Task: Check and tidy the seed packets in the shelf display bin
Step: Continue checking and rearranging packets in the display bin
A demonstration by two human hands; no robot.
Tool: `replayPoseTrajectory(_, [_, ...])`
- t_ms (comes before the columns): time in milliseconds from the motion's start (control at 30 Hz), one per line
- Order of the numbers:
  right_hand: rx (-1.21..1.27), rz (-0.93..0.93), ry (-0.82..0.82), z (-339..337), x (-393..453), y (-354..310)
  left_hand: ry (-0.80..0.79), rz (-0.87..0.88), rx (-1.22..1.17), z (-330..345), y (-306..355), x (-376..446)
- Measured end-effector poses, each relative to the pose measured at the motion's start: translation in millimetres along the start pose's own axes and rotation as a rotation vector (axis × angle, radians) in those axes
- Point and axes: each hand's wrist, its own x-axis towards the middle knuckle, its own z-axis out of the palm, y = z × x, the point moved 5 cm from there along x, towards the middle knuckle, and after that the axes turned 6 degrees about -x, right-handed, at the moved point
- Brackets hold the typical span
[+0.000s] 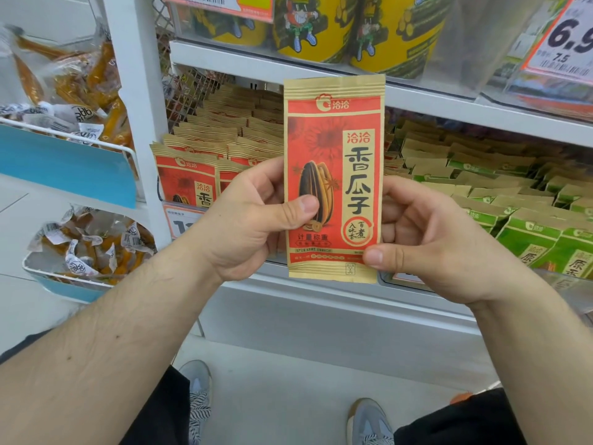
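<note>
A red and tan sunflower seed packet (333,149) stands upright in front of the shelf, its printed face toward me. My left hand (247,220) pinches its left edge, thumb on the front. My right hand (430,239) pinches its lower right corner between thumb and fingers. Behind it, the display bin (173,213) holds several rows of matching red packets (218,136) standing on end.
Green seed packets (500,200) fill the bin section to the right. Yellow tubs (321,27) sit on the shelf above. Wire baskets of wrapped snacks (86,245) hang at the left beside a white upright post (134,91). My shoes are on the floor below.
</note>
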Motion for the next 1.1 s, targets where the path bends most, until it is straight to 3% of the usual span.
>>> replayPoseTrajectory(100, [0.109,-0.047,0.059,10.4,3.4,-2.5,0.066,-0.072,0.079,2.4,-1.5,0.0])
replayPoseTrajectory(167, [0.034,-0.07,0.232,12.7,7.0,-1.9,0.195,-0.093,0.241,0.6,-1.6,0.0])
replayPoseTrajectory(267, [-0.536,-0.129,0.505,17.2,4.2,-7.4,0.309,-0.048,0.466,0.6,0.0,-1.9])
replayPoseTrajectory(333, [-0.915,-0.216,0.472,34.0,3.2,-9.9,0.205,-0.044,0.35,12.6,-3.3,-4.3])
replayPoseTrajectory(400, [-0.998,-0.182,0.325,48.7,5.2,-2.1,0.164,-0.034,0.277,21.2,-3.6,-6.9])
replayPoseTrajectory(467, [-0.921,-0.172,0.324,47.9,6.2,-3.3,0.227,-0.065,0.232,13.8,-4.9,-6.8])
replayPoseTrajectory(533, [-0.758,-0.141,0.519,30.4,2.4,-10.4,0.226,-0.192,0.187,2.7,-10.1,-5.8])
replayPoseTrajectory(600, [-0.481,0.008,0.684,10.3,-2.4,-13.0,0.123,-0.31,0.208,1.0,-13.2,-7.4])
replayPoseTrajectory(700, [-0.067,0.148,0.6,7.7,-1.0,-5.8,-0.01,-0.4,0.249,7.3,-20.9,-11.7])
replayPoseTrajectory(767, [-0.031,0.134,0.569,12.7,0.7,-5.9,0.004,-0.398,0.244,11.0,-23.8,-9.9])
replayPoseTrajectory(933, [-0.06,0.121,0.611,8.4,-0.9,-6.4,0.233,-0.204,0.197,2.7,-10.6,-1.4])
replayPoseTrajectory(1100, [-0.072,0.114,0.616,5.1,1.2,-3.6,0.228,-0.16,0.181,0.2,-8.6,-1.4])
